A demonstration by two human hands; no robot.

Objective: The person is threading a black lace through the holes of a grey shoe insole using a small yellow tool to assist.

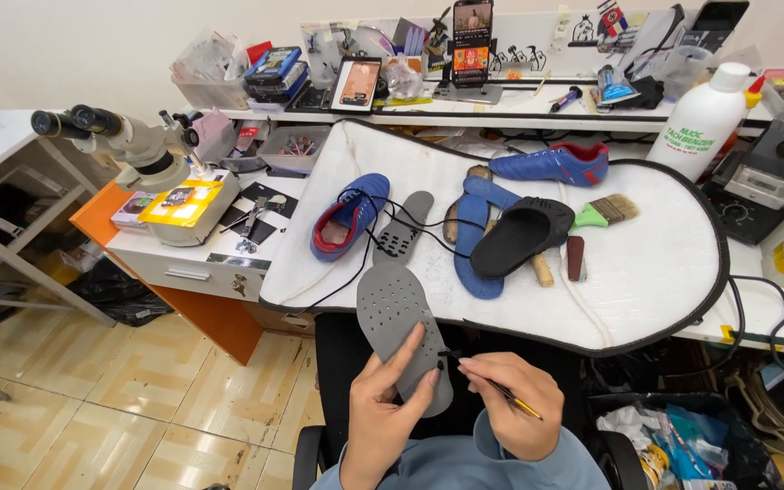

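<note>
My left hand (381, 413) holds a grey perforated insole (396, 318) from below, its toe end pointing up toward the table. My right hand (510, 404) grips a thin yellow-handled brush (512, 397) whose dark tip touches the insole's right edge. On the white padded board (664, 263) lie a blue shoe with red lining (347, 216), a second grey insole (403, 231), a blue insole (472, 245), a black sole (519, 238) and another blue shoe (555, 163).
A green-handled paintbrush (605, 211) lies right of the black sole. A white bottle (702, 118) stands at the back right. A microscope (129, 145) sits on the left. Phones and tool trays crowd the rear shelf (465, 104). Cables hang off the board's front edge.
</note>
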